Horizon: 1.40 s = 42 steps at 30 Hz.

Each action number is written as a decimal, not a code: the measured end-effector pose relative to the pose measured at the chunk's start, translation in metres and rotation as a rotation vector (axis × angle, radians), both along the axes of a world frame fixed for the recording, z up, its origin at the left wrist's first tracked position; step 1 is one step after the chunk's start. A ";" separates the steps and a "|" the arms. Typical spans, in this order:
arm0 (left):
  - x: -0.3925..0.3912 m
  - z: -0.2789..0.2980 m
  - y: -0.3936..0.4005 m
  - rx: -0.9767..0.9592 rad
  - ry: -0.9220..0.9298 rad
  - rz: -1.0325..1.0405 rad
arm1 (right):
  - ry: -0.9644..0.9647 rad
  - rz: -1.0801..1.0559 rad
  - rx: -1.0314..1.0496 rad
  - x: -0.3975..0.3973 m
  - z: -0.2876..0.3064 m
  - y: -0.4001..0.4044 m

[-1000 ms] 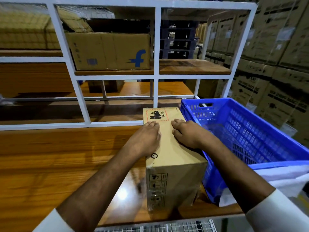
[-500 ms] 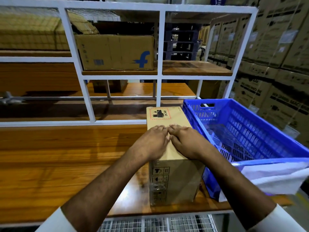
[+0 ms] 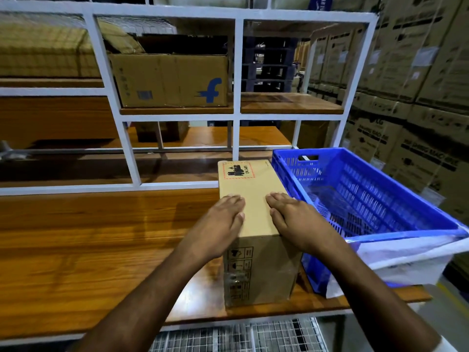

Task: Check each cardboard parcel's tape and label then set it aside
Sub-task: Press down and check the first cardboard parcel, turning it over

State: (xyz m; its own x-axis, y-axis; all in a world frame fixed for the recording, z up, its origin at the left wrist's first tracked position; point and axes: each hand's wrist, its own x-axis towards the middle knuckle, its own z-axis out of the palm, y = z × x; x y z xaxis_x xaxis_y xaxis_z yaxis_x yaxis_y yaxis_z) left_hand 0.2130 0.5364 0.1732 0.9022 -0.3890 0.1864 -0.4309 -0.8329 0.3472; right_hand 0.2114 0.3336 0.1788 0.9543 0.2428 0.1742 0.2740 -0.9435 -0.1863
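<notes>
hands flat on cardboard parcel, blue crate beside

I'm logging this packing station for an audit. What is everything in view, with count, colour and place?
cardboard parcel: one, tan, upright on the table beside the crate, both hands on its top
hazard label: one, red-bordered with black print, far end of the parcel's top
blue crate: one, blue, perforated, right of the parcel
white plastic sheet: one, white, draped over the crate's near rim
wooden table: one, brown
white shelf frame: one, white, behind the table
printed carton: one, brown with a blue logo, on the shelf
stacked cartons: many, brown, far right
left hand: flat on the parcel's top, left edge
right hand: flat on the parcel's top, right edge
</notes>
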 end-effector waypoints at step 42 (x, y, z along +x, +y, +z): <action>-0.034 -0.018 0.054 -0.204 0.070 0.329 | -0.427 0.215 0.413 -0.033 -0.063 0.072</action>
State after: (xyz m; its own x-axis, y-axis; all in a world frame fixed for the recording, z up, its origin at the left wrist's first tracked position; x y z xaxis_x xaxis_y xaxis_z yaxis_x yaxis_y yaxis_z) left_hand 0.1794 0.5908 0.1553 0.9857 -0.0380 0.1639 -0.1218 -0.8335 0.5390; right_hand 0.1783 0.4052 0.1159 0.7174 0.2525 0.6492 0.5799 -0.7329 -0.3557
